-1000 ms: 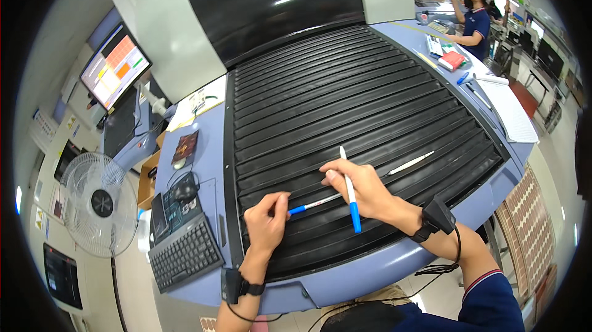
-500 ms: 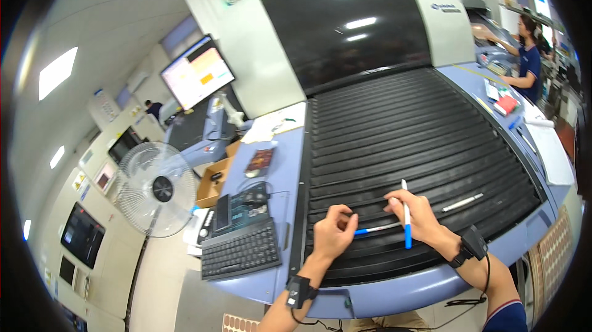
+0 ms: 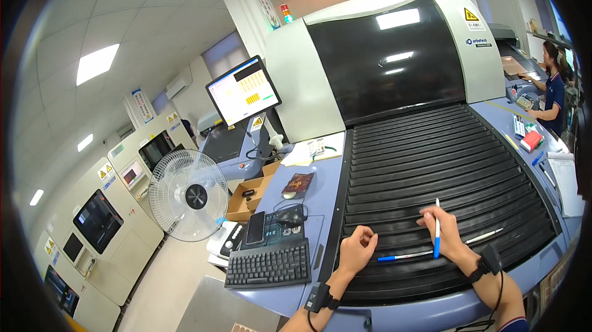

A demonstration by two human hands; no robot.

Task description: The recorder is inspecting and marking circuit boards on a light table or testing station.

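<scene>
My right hand (image 3: pixel 449 234) holds a white pen with a blue end (image 3: pixel 437 247) nearly upright over the black ribbed bed (image 3: pixel 425 165), the blue end down. To its left, my left hand (image 3: pixel 357 250) hovers low over the bed with fingers curled in, and nothing shows in them. Between the hands a second blue-and-white pen (image 3: pixel 394 258) lies along a rib. A slim white pen-like stick (image 3: pixel 484 236) rests on the bed right of my right hand. My right hand and its pen partly hide the gap between these two.
Left of the bed are a black keyboard (image 3: pixel 268 264), a dark phone (image 3: pixel 254 228), a mouse (image 3: pixel 290 215) and a brown packet (image 3: pixel 298 184). A fan (image 3: pixel 196 196) stands farther left. Papers (image 3: pixel 564 187) and a red item (image 3: pixel 531 141) lie at right, near a person (image 3: pixel 553 100).
The view has shifted, so everything sits lower and farther right. My left fingers have curled in closer. The pen stays in my right hand; the items on the bed lie as before.
</scene>
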